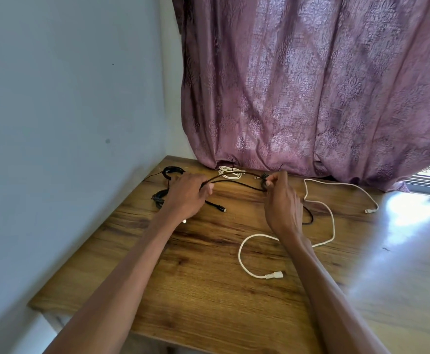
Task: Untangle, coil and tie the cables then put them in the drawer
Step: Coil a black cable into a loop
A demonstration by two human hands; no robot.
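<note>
Two hands stretch the black cable (pixel 234 182) near the tabletop's (pixel 208 290) far edge: left hand (pixel 187 194) pinching, right hand (pixel 281 200) gripping the coil; keep loops even, tension gentle.

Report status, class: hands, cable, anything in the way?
Both hands gripping: left hand, right hand, dark cable stretched between them. Long white cable loose under right wrist. No drawer visible.

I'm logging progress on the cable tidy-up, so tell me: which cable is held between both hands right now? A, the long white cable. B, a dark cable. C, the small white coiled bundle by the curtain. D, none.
B: the dark cable stretches between the left hand and the right hand, while the long white cable lies loose on the wooden table.
</note>
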